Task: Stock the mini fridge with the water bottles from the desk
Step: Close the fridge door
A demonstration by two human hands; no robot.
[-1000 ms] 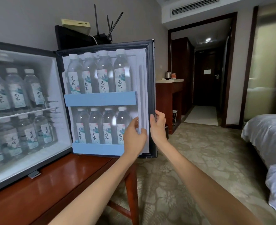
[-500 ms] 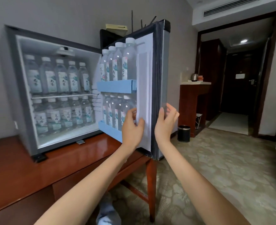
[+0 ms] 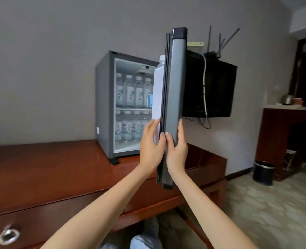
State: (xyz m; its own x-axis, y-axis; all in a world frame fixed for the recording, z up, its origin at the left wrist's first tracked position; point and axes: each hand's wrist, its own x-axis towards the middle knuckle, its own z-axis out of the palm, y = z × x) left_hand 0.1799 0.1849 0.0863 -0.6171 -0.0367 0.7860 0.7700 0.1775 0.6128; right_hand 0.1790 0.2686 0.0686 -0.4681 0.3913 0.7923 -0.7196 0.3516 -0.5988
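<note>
The fridge door (image 3: 175, 105), wide open a second ago, has swung to edge-on at 12 o'clock. The left hand (image 3: 151, 146) lies flat on its inner face, the right hand (image 3: 177, 151) flat on the outer, sandwiching the edge, neither curled shut. Water bottles (image 3: 130, 92) fill the mini fridge (image 3: 104, 105) at 11 o'clock, on both shelves (door racks mostly hidden now). The desk (image 3: 49, 168) shows none, so stocking looks finished; closing remains.

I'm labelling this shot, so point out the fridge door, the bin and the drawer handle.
fridge door (image 3: 178, 105): head view, grey outer edge.
bin (image 3: 263, 174): head view, dark side wall.
drawer handle (image 3: 8, 236): head view, metal ring.
</note>
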